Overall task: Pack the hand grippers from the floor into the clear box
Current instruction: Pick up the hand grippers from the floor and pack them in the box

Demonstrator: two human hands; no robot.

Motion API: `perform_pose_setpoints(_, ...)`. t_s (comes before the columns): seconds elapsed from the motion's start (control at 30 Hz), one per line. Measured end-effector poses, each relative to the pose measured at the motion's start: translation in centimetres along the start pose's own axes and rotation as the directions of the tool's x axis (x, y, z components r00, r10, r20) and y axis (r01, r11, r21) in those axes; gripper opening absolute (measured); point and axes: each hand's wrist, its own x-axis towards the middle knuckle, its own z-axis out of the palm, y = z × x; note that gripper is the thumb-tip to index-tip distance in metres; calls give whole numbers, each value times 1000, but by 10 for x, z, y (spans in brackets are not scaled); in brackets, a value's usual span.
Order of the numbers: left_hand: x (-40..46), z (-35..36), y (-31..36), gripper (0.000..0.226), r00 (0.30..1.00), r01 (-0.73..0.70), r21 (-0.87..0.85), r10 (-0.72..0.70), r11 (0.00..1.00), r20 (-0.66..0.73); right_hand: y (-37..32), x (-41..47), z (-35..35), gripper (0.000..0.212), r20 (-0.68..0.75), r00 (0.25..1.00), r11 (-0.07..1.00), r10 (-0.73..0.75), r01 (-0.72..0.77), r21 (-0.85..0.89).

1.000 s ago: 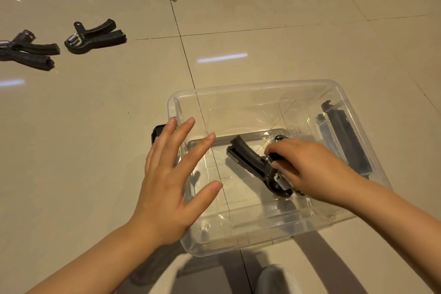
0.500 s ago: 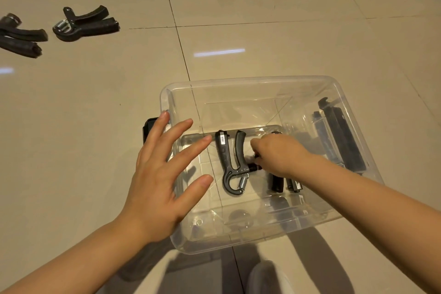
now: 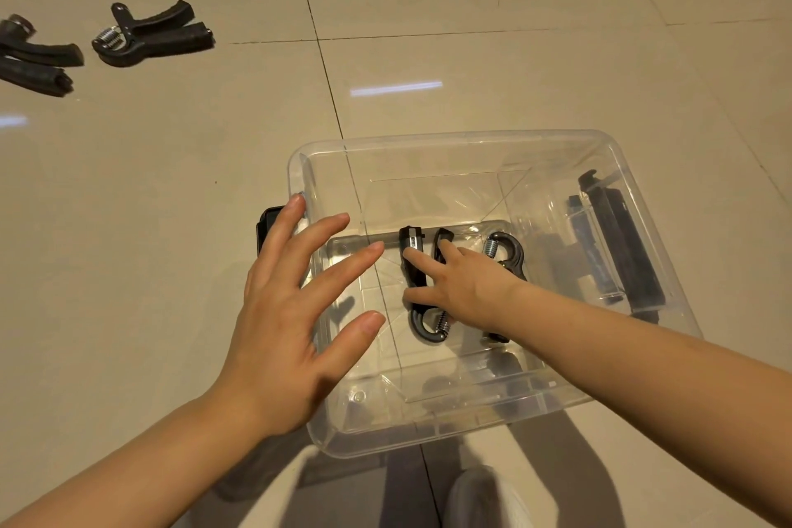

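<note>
The floor [image 3: 471, 69] is shiny tan tile, and a clear box [image 3: 433, 144] sits on it. The left hand [image 3: 283, 326] hangs over the box's left wall with its fingers [image 3: 338, 270] straight and spread apart, holding nothing. The right hand [image 3: 460, 285] is inside, its straight fingers [image 3: 422, 261] resting on a gripper [image 3: 413, 270] on the bottom, with a second gripper [image 3: 505, 251] just right of those fingers and two more grippers [image 3: 150, 34] far off on the floor.
</note>
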Motion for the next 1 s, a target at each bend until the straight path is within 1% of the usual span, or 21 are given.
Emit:
perform_pose_setpoints(0.2, 0, 0, 0, 51, 1000, 4, 1, -4, 1000, -3, 2, -2, 2, 56, -10, 1000, 1000, 6, -6, 30)
perform_pose_setpoints(0.27, 0, 0, 0, 51, 1000, 4, 0, -4, 1000, -4, 1, -1, 4, 61, 4, 1000, 998, 23, -23, 59)
perform_pose_setpoints(0.33, 0, 0, 0, 51, 1000, 5, 1, -5, 1000, -4, 3, -2, 3, 72, -7, 998, 984, 70, -68, 165)
perform_pose_setpoints(0.4, 1, 0, -1, 52, 1000, 4, 7, -4, 1000, -9, 16, -6, 1, 84, -58, 984, 925, 168, -138, 354)
perform_pose_setpoints(0.43, 0, 0, -1, 53, 1000, 4, 11, -4, 1000, -10, 25, -11, 1, 87, -52, 975, 888, 214, -173, 427)
perform_pose_setpoints(0.47, 0, 1, -1, 53, 1000, 5, 12, -4, 1000, -10, 36, -16, 3, 86, -18, 970, 867, 244, -210, 453)
perform_pose_setpoints(0.5, 0, 1, -1, 53, 1000, 4, 10, -4, 1000, -10, 46, -22, 8, 82, 36, 965, 873, 259, -250, 418)
perform_pose_setpoints(0.57, 0, 1, -1, 53, 1000, 1, 0, -1, 1000, -10, 59, -30, 23, 78, 140, 950, 922, 279, -305, 239)
perform_pose_setpoints(0.6, 0, 1, -1, 52, 1000, 1, -2, -1, 1000, -10, 61, -32, 31, 78, 163, 946, 936, 281, -308, 172)
perform_pose_setpoints(0.63, 0, 1, -1, 52, 1000, 2, -2, -2, 1000, -10, 61, -32, 36, 77, 167, 945, 941, 280, -305, 145)
perform_pose_setpoints(0.73, 0, 1, -1, 50, 1000, 1, 15, 0, 1000, -12, 61, -28, 41, 71, 157, 948, 944, 276, -298, 142)
perform_pose_setpoints(0.9, -1, 0, -1, 48, 1000, 11, 43, -10, 999, -12, 59, -28, 37, 60, 108, 959, 963, 261, -267, 46)
perform_pose_setpoints(1.0, -1, 0, 0, 47, 1000, 14, 49, -14, 999, -13, 57, -26, 33, 53, 106, 952, 956, 286, -291, 34)
